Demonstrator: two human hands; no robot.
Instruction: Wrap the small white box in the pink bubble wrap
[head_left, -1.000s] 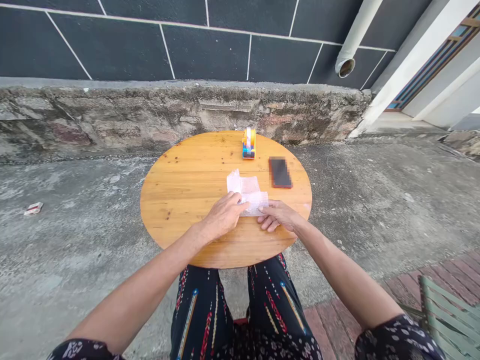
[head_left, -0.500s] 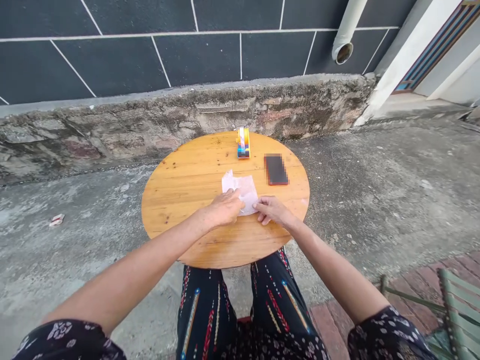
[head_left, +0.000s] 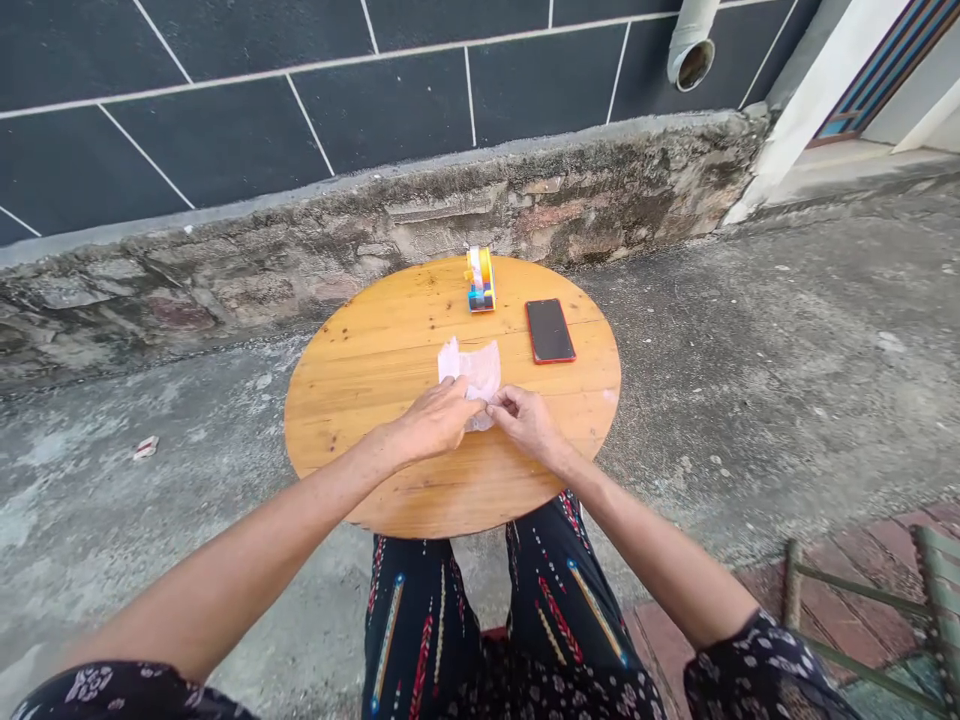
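Observation:
A thin, pale pinkish-white sheet [head_left: 481, 365], crinkled and partly see-through, lies near the middle of the round wooden table; whether it is paper or plastic I cannot tell. My left hand [head_left: 441, 414] rests over its lower left part, thumb and forefinger pinched on it. From the right, my right hand [head_left: 523, 418] pinches the sheet's right edge, its fingertips close to those of the left. The fingers cover part of the lower sheet. Beyond it stands a yellow and blue tape dispenser [head_left: 480, 280] with a roll of tape.
A phone [head_left: 551, 331] with a red edge lies on the right of the wooden table [head_left: 345, 385]. A stone-based dark wall [head_left: 390, 110] with a pipe [head_left: 690, 62] runs behind. A green chair [head_left: 941, 590] stands at lower right, and a small packet [head_left: 146, 447] lies on the ground.
My right hand has moved left, bringing its fingertips close to my left hand's. The sheet's right side is drawn inward and looks more bent. The camera view has shifted slightly.

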